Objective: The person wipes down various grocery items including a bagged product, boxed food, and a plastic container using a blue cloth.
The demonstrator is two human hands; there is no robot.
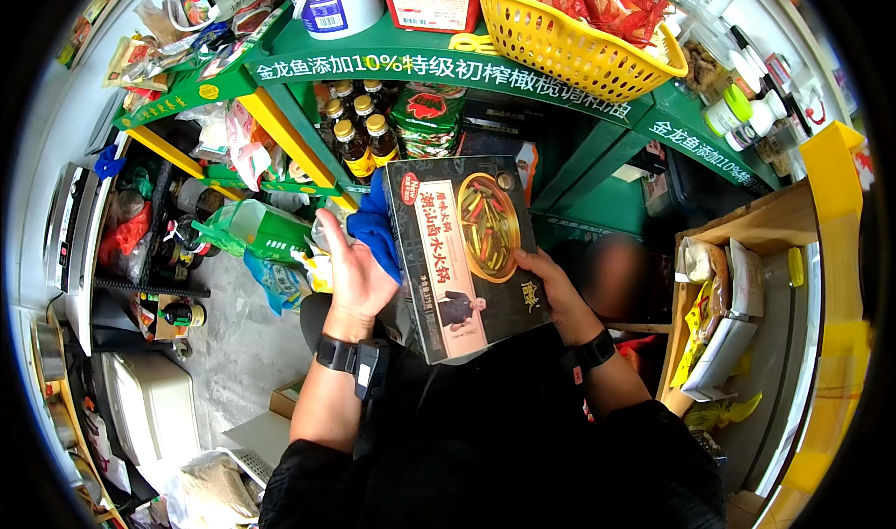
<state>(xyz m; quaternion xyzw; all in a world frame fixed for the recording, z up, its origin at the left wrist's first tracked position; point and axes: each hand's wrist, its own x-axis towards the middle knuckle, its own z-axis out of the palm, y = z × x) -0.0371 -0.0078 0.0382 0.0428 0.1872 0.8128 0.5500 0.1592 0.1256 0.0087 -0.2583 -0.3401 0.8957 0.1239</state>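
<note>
A black food carton (pixel 427 228) with a picture of a hotpot on its front is tilted before my chest. My right hand (pixel 556 287) grips its right edge, thumb on the front and fingers hidden behind. To the left of the carton, my left hand (pixel 360 280) is palm up with its thumb raised apart. A bunched blue cloth (pixel 374 231) lies over its fingers, which are hidden behind the cloth and the carton. The cloth touches the carton's left side.
Beyond the carton stands a green shelf unit (pixel 434 57) with capped bottles (pixel 355 140) below. A yellow basket (pixel 581 43), a white bucket (pixel 336 4) and a red tub (pixel 430 8) sit on top. An open wooden drawer (pixel 742 214) is at right; a green bag (pixel 259 231) is at left.
</note>
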